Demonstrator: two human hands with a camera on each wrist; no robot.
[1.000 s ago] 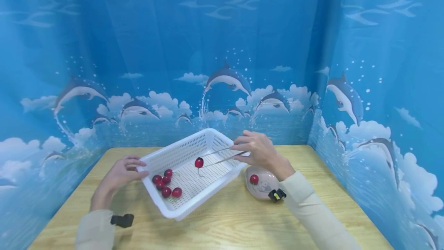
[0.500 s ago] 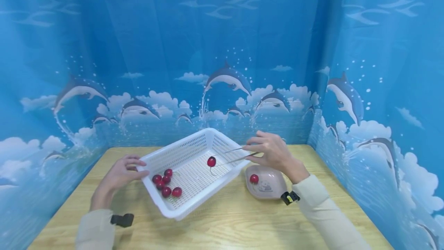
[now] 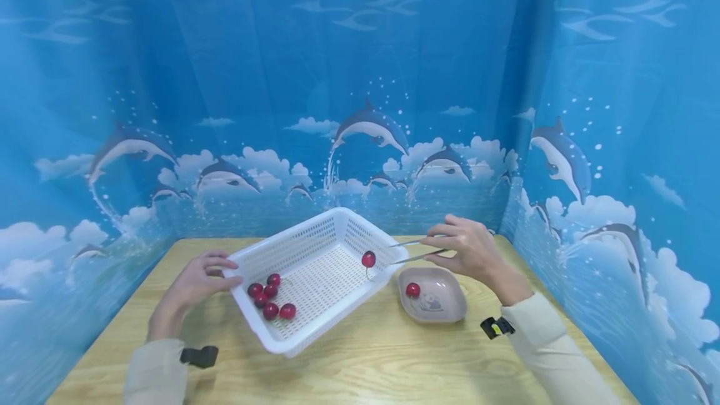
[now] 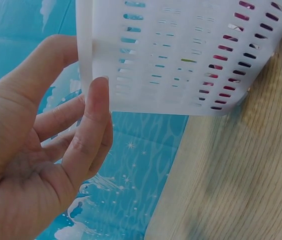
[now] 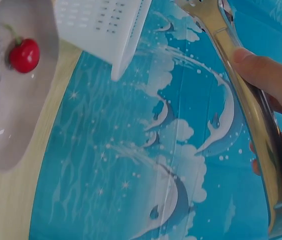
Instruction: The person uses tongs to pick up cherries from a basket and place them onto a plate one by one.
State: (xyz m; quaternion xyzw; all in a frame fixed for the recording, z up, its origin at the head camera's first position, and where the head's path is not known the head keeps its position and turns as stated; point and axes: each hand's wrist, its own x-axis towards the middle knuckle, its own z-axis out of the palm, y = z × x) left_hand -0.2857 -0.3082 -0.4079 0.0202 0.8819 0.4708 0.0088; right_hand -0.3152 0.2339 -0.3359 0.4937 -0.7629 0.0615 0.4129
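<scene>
My left hand (image 3: 194, 283) pinches the near left rim of a white perforated plastic basket (image 3: 306, 239); thumb and fingers straddle the rim in the left wrist view. The basket tilts above the table. In its lower left end lie several dark red cherries (image 3: 270, 311). Metal tongs (image 3: 419, 257) are gripped in my right hand (image 3: 469, 252), and the right wrist view shows the thumb along one arm of the tongs (image 5: 248, 107). A single cherry (image 3: 368, 259) with its stem hanging sits at the tongs' tips, over the basket's right end.
Right of the basket, a small pinkish dish (image 3: 452, 311) with a panda print stands on the wooden table (image 3: 360, 367). One cherry (image 3: 413, 290) lies in it. A blue dolphin-printed curtain (image 3: 315, 80) encloses the table's back and sides.
My right hand has moved right with the tongs and their cherry, from the basket's middle to its right end. My left hand and the basket have stayed in place.
</scene>
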